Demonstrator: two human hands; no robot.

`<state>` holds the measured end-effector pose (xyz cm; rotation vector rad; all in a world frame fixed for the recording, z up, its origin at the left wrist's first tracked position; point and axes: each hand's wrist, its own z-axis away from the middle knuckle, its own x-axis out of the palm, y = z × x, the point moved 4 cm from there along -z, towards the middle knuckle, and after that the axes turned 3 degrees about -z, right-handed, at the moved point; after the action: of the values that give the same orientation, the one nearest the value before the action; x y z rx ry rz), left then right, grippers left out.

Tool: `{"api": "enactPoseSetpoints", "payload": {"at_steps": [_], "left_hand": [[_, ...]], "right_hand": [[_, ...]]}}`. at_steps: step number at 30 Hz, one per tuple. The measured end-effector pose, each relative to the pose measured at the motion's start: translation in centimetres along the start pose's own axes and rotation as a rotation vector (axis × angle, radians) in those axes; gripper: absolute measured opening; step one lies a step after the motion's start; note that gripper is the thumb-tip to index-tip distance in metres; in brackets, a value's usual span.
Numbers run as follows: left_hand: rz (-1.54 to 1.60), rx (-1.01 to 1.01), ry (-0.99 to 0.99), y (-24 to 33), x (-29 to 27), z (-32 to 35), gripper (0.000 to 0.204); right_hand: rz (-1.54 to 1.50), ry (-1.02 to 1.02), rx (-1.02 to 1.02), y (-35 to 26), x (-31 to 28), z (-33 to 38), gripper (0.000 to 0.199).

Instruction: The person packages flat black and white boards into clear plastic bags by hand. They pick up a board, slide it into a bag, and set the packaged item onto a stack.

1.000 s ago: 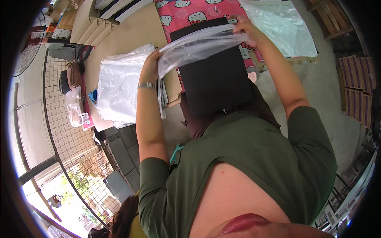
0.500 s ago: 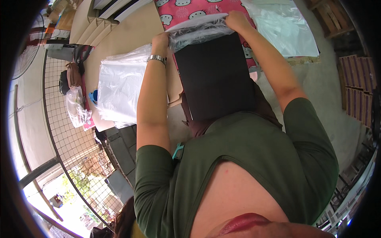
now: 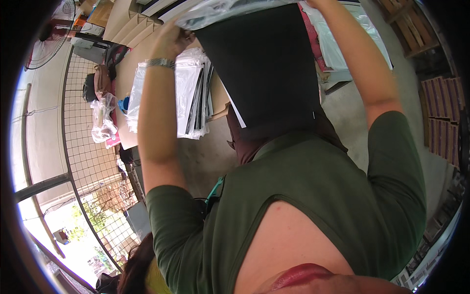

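Observation:
A large black sheet stretches from my lap to the far edge of the view, raised at its far end. A white sheet peeks out under its left side. Crumpled clear plastic bag film lies across the black sheet's far end. My left hand has its fingers curled at the bag's left end, next to the black sheet's corner. At the bag's right end, my right hand is closed on it, partly cut off by the upper edge.
Left of the black sheet is a stack of plastic-wrapped sheets on a brown table. More clear plastic bags lie at the far right. Folded cardboard stands far left, near a fan and a wire mesh.
Both hands have moved farther away and wider apart, with the plastic bag between them. The black sheet's far end has come up and looks larger. The stack's dark-edged side now shows.

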<state>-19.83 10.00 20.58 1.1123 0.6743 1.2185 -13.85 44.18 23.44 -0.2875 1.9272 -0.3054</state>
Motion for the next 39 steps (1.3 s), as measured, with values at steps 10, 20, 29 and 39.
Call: {"api": "enactPoseSetpoints", "payload": {"at_steps": [10,20,29,39], "left_hand": [[0.147,0.015,-0.429,5.9,2.0,4.5,0.028],[0.174,-0.091,-0.595,1.4,1.1,12.6,0.012],[0.033,-0.446,-0.3,-16.5,-2.6,4.4,0.009],[-0.103,0.85,0.104,-12.5,1.6,16.3,0.039]], "right_hand": [[-1.458,-0.053,0.348,-3.6,-8.4,4.3,0.012],[-1.879,-0.135,0.406,-5.2,-9.5,14.0,0.036],[-1.907,-0.302,0.791,5.2,11.1,23.3,0.025],[-0.848,-0.184,0.189,-0.3,3.5,24.3,0.034]]}}
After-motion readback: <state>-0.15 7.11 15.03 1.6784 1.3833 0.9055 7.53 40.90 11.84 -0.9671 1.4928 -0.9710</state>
